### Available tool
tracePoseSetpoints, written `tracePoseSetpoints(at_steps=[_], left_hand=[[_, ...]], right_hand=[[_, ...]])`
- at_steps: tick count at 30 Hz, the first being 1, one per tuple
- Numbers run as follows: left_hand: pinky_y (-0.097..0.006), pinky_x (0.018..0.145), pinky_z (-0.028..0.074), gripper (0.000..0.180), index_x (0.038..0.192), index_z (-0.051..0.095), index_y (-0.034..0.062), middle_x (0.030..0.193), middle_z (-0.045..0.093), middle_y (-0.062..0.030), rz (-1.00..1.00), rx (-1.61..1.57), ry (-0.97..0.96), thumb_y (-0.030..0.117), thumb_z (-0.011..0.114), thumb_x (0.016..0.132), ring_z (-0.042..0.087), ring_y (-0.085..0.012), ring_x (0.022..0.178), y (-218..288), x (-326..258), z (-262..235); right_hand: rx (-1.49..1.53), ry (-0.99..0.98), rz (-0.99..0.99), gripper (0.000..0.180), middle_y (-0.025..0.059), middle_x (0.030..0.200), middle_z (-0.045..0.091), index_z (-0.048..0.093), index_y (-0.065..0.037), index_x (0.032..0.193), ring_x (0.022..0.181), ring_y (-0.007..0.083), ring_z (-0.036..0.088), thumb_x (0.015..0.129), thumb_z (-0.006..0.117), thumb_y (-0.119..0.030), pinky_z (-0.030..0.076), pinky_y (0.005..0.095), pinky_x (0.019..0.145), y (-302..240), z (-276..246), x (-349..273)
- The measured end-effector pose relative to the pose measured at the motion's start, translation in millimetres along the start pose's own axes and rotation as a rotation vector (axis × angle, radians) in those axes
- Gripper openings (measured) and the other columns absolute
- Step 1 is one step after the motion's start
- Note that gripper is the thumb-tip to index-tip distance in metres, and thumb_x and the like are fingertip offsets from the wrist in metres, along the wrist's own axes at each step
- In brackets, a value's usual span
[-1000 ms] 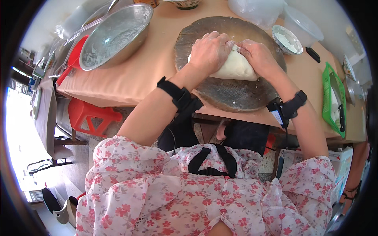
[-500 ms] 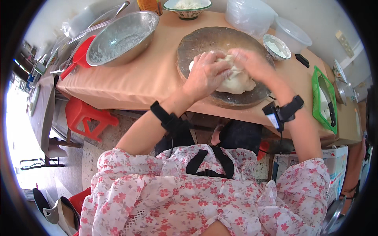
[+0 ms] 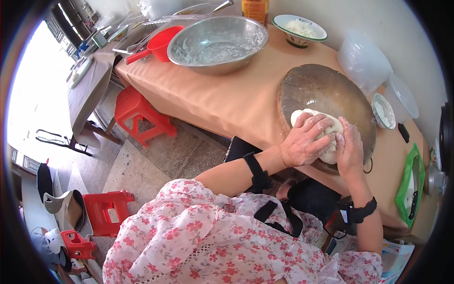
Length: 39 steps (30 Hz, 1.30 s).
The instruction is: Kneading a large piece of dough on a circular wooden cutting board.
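Note:
A lump of white dough (image 3: 330, 155) rests on the near part of a round wooden board (image 3: 321, 87). My left hand (image 3: 307, 142) lies over its left side, fingers curled down onto the surface. From the right, my right hand (image 3: 350, 151) clasps the other side, fingers bent over the top edge. Flour or bits of dough whiten the fingers of both hands. The palms and the underside of the dough are hidden.
Left of the board stand a floury metal basin (image 3: 217, 61) and a red scoop (image 3: 163, 45). Beyond it are a bowl of white shreds (image 3: 302, 31) and clear plastic containers (image 3: 366, 61). A flour bowl (image 3: 383, 111) and a green basket (image 3: 409, 187) with a knife sit right.
The view has swung left, so the table appears farther right. My right hand has come down from above the dough onto its right side. The dough looks more gathered.

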State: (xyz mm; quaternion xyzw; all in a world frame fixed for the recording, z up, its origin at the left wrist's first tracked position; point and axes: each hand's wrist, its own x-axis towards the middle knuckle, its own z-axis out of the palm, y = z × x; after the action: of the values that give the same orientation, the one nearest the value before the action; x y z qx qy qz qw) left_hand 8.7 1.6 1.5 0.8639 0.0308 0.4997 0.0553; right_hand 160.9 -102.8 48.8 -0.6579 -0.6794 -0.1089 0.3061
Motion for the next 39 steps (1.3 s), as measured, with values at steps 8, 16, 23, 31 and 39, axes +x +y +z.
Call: tracePoseSetpoints(at_steps=[8,16,23,31,39], left_hand=[[-0.048,0.095,0.038,0.039,0.108,0.060,0.0069,0.122,0.053,-0.0169,-0.053,0.026,0.005,0.020,0.065,0.072,0.052,-0.0365,0.113,-5,7,3],[-0.048,0.095,0.038,0.043,0.112,0.062,0.0063,0.121,0.054,-0.0171,-0.067,0.028,0.013,0.020,0.065,0.071,0.054,-0.0362,0.111,-2,8,2],[-0.047,0.094,0.038,0.043,0.114,0.062,0.0062,0.120,0.054,-0.0166,-0.062,0.027,0.014,0.020,0.064,0.073,0.054,-0.0355,0.111,-2,7,0],[-0.047,0.095,0.038,0.041,0.113,0.062,0.0063,0.122,0.054,-0.0165,-0.067,0.033,0.028,0.019,0.064,0.074,0.054,-0.0358,0.112,0,7,3],[-0.048,0.095,0.039,0.042,0.112,0.062,0.0064,0.122,0.055,-0.0163,-0.066,0.037,0.016,0.020,0.066,0.073,0.053,-0.0359,0.113,-2,5,2]], right_hand=[[0.067,-0.036,0.079,0.032,0.0194,0.106,0.059,0.054,-0.004,0.125,0.098,0.0396,0.057,0.095,0.052,-0.015,0.044,0.0473,0.084,2,-1,12],[0.079,-0.006,0.071,0.031,0.0203,0.108,0.059,0.055,-0.003,0.124,0.100,0.0405,0.056,0.096,0.051,-0.016,0.044,0.0469,0.085,6,2,9],[0.077,-0.010,0.086,0.031,0.0196,0.109,0.059,0.055,-0.003,0.123,0.100,0.0399,0.056,0.095,0.052,-0.015,0.044,0.0464,0.086,4,2,9],[0.082,-0.004,0.088,0.032,0.0187,0.109,0.060,0.056,-0.004,0.124,0.100,0.0392,0.057,0.093,0.053,-0.013,0.044,0.0464,0.086,4,3,7],[0.076,-0.014,0.061,0.033,0.0180,0.111,0.059,0.054,-0.006,0.126,0.101,0.0392,0.056,0.093,0.053,-0.013,0.044,0.0466,0.086,6,2,9]])
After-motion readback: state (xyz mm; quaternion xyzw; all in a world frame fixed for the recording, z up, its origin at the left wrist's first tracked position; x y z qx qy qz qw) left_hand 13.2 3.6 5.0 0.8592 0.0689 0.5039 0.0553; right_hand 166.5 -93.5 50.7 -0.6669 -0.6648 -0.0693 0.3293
